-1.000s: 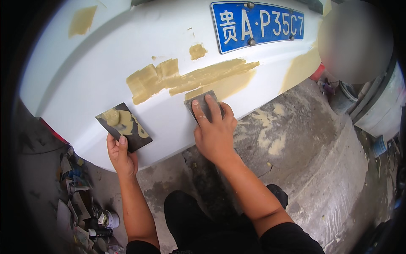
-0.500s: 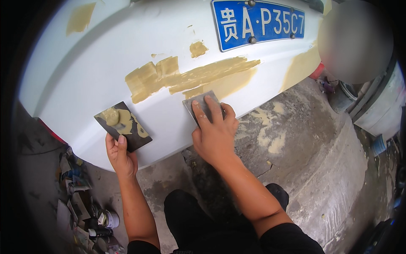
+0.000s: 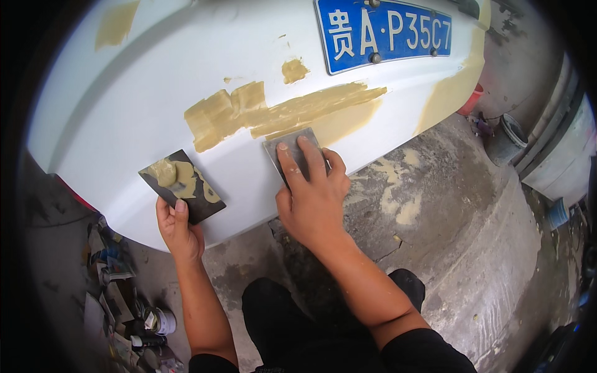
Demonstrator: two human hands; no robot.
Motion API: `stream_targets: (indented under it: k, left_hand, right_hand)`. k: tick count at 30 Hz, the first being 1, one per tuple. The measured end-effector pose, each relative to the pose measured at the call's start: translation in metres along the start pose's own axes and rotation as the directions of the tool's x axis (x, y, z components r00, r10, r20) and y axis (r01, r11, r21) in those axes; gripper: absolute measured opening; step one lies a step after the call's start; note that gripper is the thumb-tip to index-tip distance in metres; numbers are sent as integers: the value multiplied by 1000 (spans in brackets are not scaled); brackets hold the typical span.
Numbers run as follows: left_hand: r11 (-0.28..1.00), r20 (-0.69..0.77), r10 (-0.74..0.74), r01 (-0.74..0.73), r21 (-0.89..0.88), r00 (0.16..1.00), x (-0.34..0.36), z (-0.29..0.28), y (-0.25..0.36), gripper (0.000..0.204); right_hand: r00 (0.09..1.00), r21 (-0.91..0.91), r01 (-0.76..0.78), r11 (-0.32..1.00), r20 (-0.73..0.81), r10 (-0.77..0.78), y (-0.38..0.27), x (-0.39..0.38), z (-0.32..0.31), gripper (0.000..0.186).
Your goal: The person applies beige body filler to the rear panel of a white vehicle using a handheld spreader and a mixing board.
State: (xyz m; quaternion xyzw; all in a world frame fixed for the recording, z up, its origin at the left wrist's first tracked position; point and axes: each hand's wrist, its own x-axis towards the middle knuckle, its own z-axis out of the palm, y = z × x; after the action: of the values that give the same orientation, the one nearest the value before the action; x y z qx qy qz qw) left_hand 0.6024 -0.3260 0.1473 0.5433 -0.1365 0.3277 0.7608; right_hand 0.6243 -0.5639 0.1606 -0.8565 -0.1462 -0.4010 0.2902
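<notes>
My left hand pinches the lower corner of a dark mixing plate, thumb on top. A lump and smears of tan body filler lie on that plate. In my right hand is a flat grey putty spreader, its far edge at the lower border of the tan filler band on the white car bumper. My fingers press on the spreader's face; the thumb sits at its near left side. Whether the edge touches the panel is hard to make out.
A blue licence plate is bolted above the filler. Grey bucket and red bucket stand at the right. Cans and clutter, including a white tub, lie at lower left. Tan spills mark the concrete floor.
My right hand and the spreader have shifted slightly left and up along the filler's lower border. My left hand and the mixing plate stay nearly in place.
</notes>
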Motion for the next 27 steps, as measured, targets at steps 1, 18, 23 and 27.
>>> stream_targets:
  k: [1, 18, 23, 27]
  left_hand:
    - [1000, 2, 1, -1, 0, 1000, 0, 0, 0, 46]
    - [1000, 19, 4, -4, -19, 1000, 0, -1, -1, 44]
    - [1000, 36, 7, -8, 19, 999, 0, -4, -5, 48]
    - [999, 41, -16, 14, 33, 999, 2, -7, -2, 50]
  right_hand:
    - [1000, 9, 8, 1000, -14, -8, -3, 2, 3, 60]
    - [999, -6, 3, 1000, -42, -4, 10, 8, 5, 61]
    - [997, -32, 69, 997, -26, -70, 23, -9, 19, 62]
    - [998, -58, 58, 997, 28, -57, 30, -17, 8, 60]
